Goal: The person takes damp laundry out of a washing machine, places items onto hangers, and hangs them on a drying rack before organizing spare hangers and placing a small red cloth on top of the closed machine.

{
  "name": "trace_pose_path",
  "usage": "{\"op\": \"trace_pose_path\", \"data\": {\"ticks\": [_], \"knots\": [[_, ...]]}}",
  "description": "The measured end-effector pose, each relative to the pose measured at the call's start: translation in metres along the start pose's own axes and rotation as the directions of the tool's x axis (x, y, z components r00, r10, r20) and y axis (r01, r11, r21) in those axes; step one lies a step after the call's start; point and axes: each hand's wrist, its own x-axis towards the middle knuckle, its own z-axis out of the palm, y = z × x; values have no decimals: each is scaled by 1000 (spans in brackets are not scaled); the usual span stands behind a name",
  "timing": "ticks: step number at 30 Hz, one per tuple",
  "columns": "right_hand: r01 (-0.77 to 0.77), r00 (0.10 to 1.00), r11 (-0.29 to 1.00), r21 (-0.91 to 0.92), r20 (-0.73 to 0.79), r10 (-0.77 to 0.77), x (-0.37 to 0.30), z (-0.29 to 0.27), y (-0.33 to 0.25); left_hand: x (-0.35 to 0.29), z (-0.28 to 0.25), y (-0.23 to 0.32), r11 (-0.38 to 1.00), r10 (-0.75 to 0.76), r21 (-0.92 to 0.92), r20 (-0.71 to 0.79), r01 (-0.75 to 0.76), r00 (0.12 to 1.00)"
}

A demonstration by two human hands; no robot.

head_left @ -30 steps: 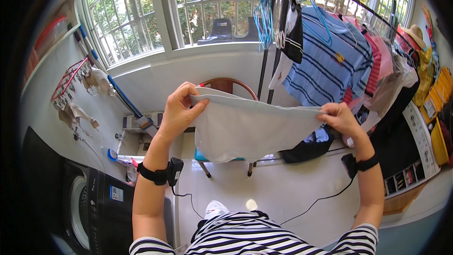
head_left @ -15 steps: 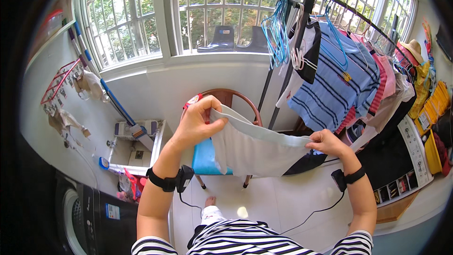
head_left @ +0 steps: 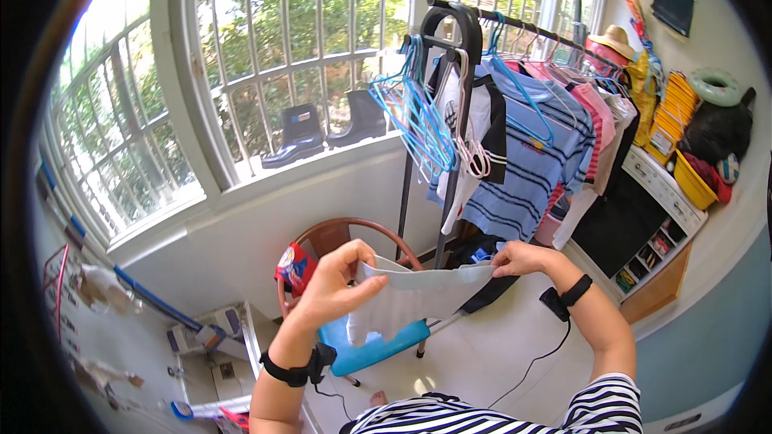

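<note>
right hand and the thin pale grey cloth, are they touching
Touching: the head view shows the right hand pinching the upper right end of the thin pale grey cloth.

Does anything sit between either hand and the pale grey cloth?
Nothing visible: the left hand and right hand both hold the pale grey cloth directly, along its upper edge. The brown, round-backed chair with the blue seat shows beyond the cloth, not between.

There it hangs, a whitish garment (head_left: 394,311), its pale banded top edge spread between left hand (head_left: 331,285) and right hand (head_left: 527,258)! Below, the thin fabric droops loose.
</note>
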Motion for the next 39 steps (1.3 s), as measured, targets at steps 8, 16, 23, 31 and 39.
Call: {"op": "trace_pose_path", "data": {"ticks": [8, 16, 23, 31, 39], "knots": [[-103, 910, 993, 56, -398, 117, -45, -77, -17, 38, 4, -2, 985, 40, 157, 216, -76, 976], [134, 573, 943, 306, -800, 178, -70, -203, 1, 57, 20, -5, 979, 13, 193, 269, -67, 963], [263, 685, 859, 439, -712, 153, -7, -251, 17, 53, 45, 16, 946, -145, 316, 211, 73, 967], [414, 825, 810, 415, -546, -142, 50, -274, 49, 65, 84, 28, 900, -176, 414, 49, 140, 983], [622, 507, 741, 253, -851, -135, 75, -269, 26, 36, 104, 43, 838, -308, 409, -192, 362, 932]]}}
